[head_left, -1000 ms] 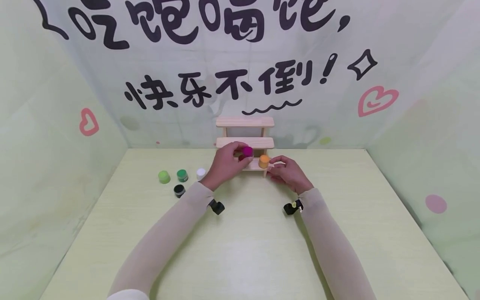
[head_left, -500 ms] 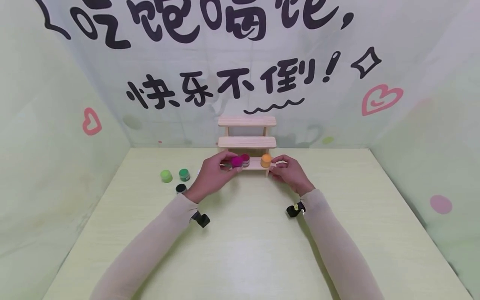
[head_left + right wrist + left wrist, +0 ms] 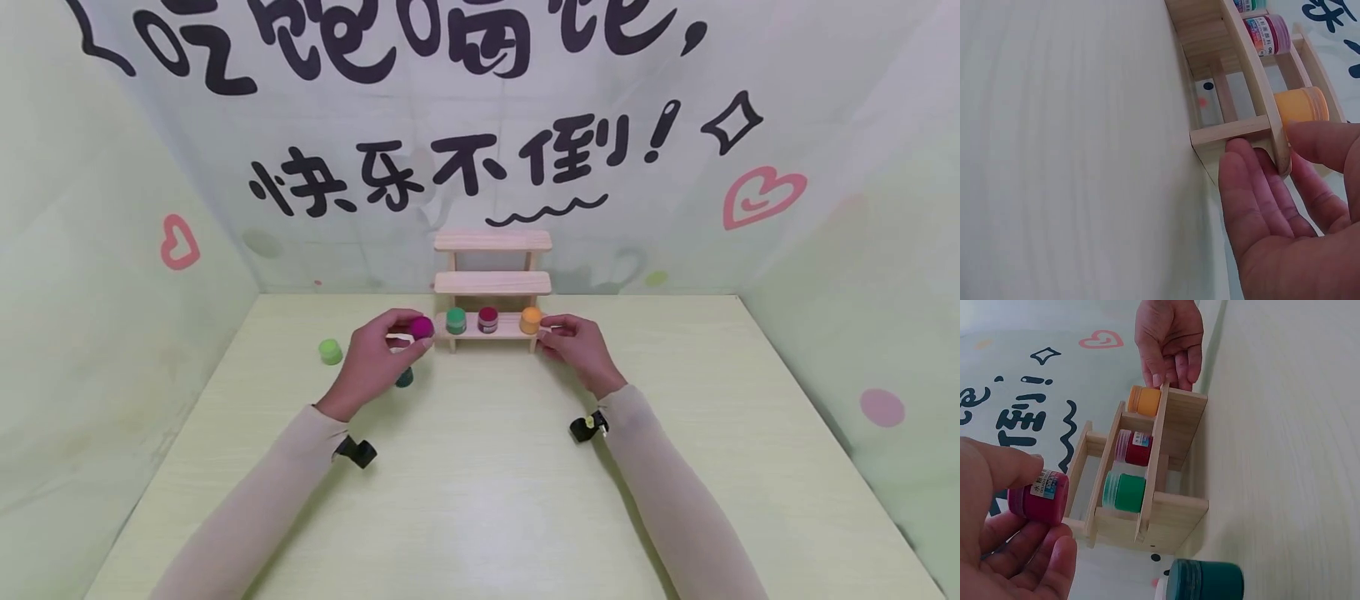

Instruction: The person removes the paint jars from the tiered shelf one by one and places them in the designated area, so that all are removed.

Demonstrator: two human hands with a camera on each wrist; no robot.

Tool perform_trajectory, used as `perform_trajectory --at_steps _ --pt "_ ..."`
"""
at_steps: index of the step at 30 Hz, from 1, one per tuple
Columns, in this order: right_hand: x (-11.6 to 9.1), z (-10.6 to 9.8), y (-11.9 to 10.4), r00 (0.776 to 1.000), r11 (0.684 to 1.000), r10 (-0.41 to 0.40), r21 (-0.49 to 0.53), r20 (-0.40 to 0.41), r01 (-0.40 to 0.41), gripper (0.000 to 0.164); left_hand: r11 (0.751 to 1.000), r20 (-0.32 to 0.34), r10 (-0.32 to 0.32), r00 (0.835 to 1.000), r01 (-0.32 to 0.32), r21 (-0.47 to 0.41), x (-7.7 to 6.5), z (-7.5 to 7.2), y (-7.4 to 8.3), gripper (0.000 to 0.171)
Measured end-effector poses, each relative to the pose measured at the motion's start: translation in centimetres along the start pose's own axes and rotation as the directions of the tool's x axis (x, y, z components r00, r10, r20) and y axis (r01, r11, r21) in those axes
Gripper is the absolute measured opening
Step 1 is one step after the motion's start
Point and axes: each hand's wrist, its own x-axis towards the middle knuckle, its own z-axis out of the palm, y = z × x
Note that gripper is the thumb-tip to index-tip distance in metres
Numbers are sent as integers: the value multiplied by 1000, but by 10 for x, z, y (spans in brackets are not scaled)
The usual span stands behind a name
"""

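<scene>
My left hand (image 3: 375, 358) pinches a magenta paint jar (image 3: 422, 327) between thumb and fingers, just left of a small three-step wooden rack (image 3: 492, 283). In the left wrist view, the jar (image 3: 1041, 497) is tilted on its side. On the rack's lowest step stand a green paint jar (image 3: 456, 321), a dark red one (image 3: 487, 320) and an orange one (image 3: 530, 321). At that step's right end, my right hand (image 3: 585, 354) grips the wood. In the right wrist view, its thumb lies beside the orange jar (image 3: 1300, 105), with other fingers below the step.
A light green jar (image 3: 330, 352) stands on the table to the left. Partly behind my left hand is a dark teal jar (image 3: 405, 377). Behind the rack hangs a printed cloth wall (image 3: 375, 242); side cloths border the table.
My left hand has moved left with the magenta jar, away from the front of the rack. The green jar on the step has come into sight. My right hand stays at the rack's end.
</scene>
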Motion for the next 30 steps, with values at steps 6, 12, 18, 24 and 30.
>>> perform_trajectory --at_steps 6,12,18,24,30 --pt "-1 4 -1 1000 1000 6 8 -8 -6 36 999 -41 -41 998 41 8 -17 -22 -13 49" --pt "-1 4 -2 1000 999 30 -10 -1 -30 37 996 -77 -92 993 94 12 -32 -39 -30 51" --pt "3 0 1 998 998 57 22 13 -58 35 990 -103 -136 985 139 25 -41 -51 -49 54" --pt "5 -1 1 997 995 70 66 42 -72 37 980 -145 -185 972 194 50 -51 -65 -69 60" --pt "5 -1 2 996 993 72 88 48 -77 32 966 -165 -236 958 250 72 -60 -75 -90 62"
